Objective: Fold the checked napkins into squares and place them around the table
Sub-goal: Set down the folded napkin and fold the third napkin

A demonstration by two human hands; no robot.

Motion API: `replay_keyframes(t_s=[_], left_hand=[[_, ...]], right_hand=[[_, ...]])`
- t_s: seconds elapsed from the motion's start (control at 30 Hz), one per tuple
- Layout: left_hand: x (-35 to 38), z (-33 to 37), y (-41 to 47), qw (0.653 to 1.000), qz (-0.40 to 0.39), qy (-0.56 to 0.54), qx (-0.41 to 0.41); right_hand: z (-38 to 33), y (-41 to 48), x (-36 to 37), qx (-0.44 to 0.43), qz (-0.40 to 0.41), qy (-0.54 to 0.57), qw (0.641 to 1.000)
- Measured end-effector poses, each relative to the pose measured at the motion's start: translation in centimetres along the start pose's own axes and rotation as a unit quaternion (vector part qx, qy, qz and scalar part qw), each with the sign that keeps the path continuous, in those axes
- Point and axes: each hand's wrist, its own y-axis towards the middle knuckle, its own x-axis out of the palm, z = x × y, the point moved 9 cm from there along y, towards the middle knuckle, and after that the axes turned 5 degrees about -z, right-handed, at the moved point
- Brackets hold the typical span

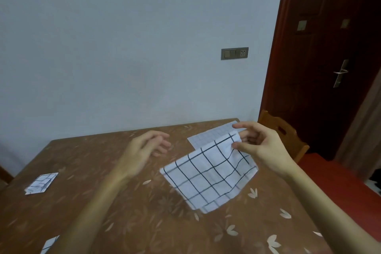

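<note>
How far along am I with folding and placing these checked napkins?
Done: one folded napkin at the table's left edge, a second napkin near-left. In hand: right hand pinches a larger napkin, lifted, not yet square; left hand holds nothing. Left: finishing it, plus the fine-checked cloth lying flat beyond.

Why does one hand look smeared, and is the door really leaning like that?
Head view: the left hand is blurred, likely from motion, while the right hand pinching the checked napkin is sharper. Head view: the wide-angle lens tilts the door frame. Head view: light is soft and even, no glare on the table.
</note>
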Motion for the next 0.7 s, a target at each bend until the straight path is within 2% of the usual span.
replay_keyframes(t_s=[0.1, 0.17, 0.23, 0.33, 0.4, 0.47, 0.57, 0.63, 0.7], left_hand=[[4.3, 1.6, -0.1, 0.99, -0.083, 0.109, 0.02], [7.5, 2.0, -0.1, 0.984, -0.121, 0.131, 0.019], [9.8, 2.1, 0.3, 0.984, -0.126, 0.126, 0.021], [10.5, 3.1, 0.9, 0.993, -0.076, 0.082, 0.049], [9.8, 3.3, 1.3, 0.998, -0.036, 0.012, 0.049], [8.6, 3.0, 1.3, 0.998, 0.001, -0.059, 0.036], [6.5, 2.4, 1.2, 0.988, 0.06, -0.143, 0.015], [5.4, 1.8, 1.1, 0.977, 0.093, -0.192, 0.001], [4.9, 1.3, 1.1, 0.969, 0.118, -0.216, -0.007]], right_hand=[[-1.9, 0.4, 1.8, -0.013, -0.036, -0.027, 0.999], [-3.2, 0.7, 2.9, -0.037, -0.052, -0.059, 0.996], [-4.4, 0.9, 3.9, -0.061, -0.068, -0.095, 0.991], [-5.5, 0.9, 4.4, -0.085, -0.07, -0.139, 0.984], [-5.2, 0.8, 3.4, -0.09, -0.03, -0.173, 0.98], [-3.6, 0.5, 1.5, -0.052, 0.026, -0.185, 0.981], [0.0, -0.6, -0.2, 0.061, 0.047, -0.082, 0.994], [2.0, -1.5, 0.7, 0.097, 0.007, 0.01, 0.995], [3.7, -2.3, 2.0, 0.119, -0.023, 0.041, 0.992]])
